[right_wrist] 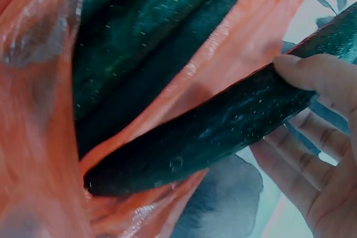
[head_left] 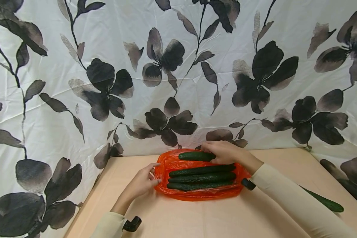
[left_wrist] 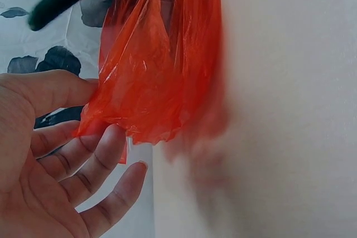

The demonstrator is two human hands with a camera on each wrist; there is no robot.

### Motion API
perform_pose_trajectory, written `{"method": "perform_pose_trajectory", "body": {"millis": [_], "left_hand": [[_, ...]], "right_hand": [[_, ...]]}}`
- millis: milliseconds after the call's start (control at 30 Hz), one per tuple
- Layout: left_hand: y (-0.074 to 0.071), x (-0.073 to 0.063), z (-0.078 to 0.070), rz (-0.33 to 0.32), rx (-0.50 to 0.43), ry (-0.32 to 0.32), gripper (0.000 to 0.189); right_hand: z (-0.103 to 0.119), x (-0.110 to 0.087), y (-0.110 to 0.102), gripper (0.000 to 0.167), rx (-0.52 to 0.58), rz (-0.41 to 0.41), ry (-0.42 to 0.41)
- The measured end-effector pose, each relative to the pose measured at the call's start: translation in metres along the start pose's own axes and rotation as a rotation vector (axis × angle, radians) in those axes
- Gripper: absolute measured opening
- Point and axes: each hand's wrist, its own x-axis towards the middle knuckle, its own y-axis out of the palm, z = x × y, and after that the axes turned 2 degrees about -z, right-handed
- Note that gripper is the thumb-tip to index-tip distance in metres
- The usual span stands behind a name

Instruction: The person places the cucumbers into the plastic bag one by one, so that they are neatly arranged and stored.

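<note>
A thin red plastic bag lies on the table, its mouth spread wide. Inside it several dark green cucumbers lie side by side. My right hand grips one cucumber by its right part, over the bag's far side. In the right wrist view the thumb lies across that cucumber, with the fingers on its other side. My left hand holds the bag's left edge; in the left wrist view the bag partly hides the thumb tip and some fingertips.
One more cucumber lies on the table at the right, partly behind the right sleeve. The table has a pale tan surface. A white cloth with dark flowers hangs along its far edge.
</note>
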Motion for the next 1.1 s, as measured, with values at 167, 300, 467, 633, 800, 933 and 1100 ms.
{"method": "perform_pose_trajectory", "body": {"millis": [167,300,467,633,800,933,1100], "left_hand": [[0.000,-0.001,-0.001,0.005,0.010,0.000,0.062],[-0.001,-0.002,-0.001,0.009,0.008,0.005,0.062],[-0.002,-0.003,-0.001,0.012,0.007,-0.004,0.063],[-0.002,-0.003,-0.002,0.016,0.000,0.004,0.062],[-0.001,-0.002,-0.004,0.013,-0.001,0.004,0.062],[0.000,-0.001,-0.004,0.008,0.004,0.010,0.062],[0.001,0.000,-0.003,0.007,0.013,0.003,0.063]], "right_hand": [[0.001,0.002,0.012,0.043,-0.051,0.020,0.006],[0.003,0.005,0.019,0.042,-0.111,0.038,0.020],[0.013,0.015,0.025,0.043,-0.158,0.067,0.032],[0.020,0.026,0.029,0.041,-0.206,0.104,0.039],[0.017,0.033,0.033,0.041,-0.227,0.142,0.053],[0.014,0.037,0.035,0.038,-0.222,0.162,0.059],[0.012,0.043,0.039,0.031,-0.240,0.181,0.056]]}}
